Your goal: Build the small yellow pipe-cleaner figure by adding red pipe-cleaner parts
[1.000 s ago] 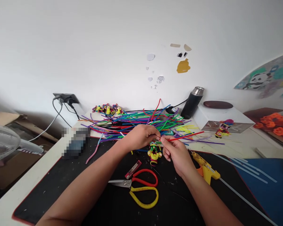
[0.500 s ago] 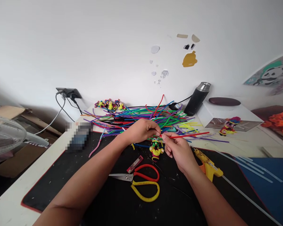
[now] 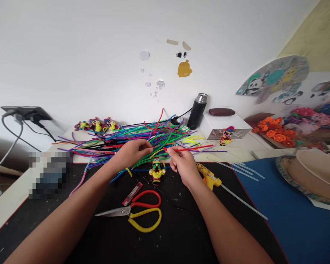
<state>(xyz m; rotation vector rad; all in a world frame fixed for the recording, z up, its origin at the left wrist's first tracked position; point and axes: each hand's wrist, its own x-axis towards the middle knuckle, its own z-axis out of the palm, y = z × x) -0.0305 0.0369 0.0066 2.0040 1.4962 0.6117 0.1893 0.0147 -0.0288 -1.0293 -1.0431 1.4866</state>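
Observation:
Between thumb and fingers, my right hand (image 3: 183, 165) pinches a red pipe cleaner (image 3: 200, 148) whose long end points right. My left hand (image 3: 134, 152) is closed, thumb against fingers, over the pile of coloured pipe cleaners (image 3: 121, 137); whether anything is in its fingertips is too small to tell. Below and between the hands, a small yellow, green and magenta figure (image 3: 157, 172) lies on the black mat (image 3: 181, 234). Scissors (image 3: 145, 220) with one red and one yellow handle lie nearer me, beside a small pink packet (image 3: 132, 194).
A yellow glue gun (image 3: 210, 178) with a long glue stick lies right of my right hand. Behind stand a black flask (image 3: 197, 112) and a white box (image 3: 209, 126). Several finished figures (image 3: 97, 125) sit at back left; a round tray (image 3: 288, 179) is far right.
The view has turned right. My hands have moved apart; the red pipe cleaner stays in my right hand, and my left hand has come away from it.

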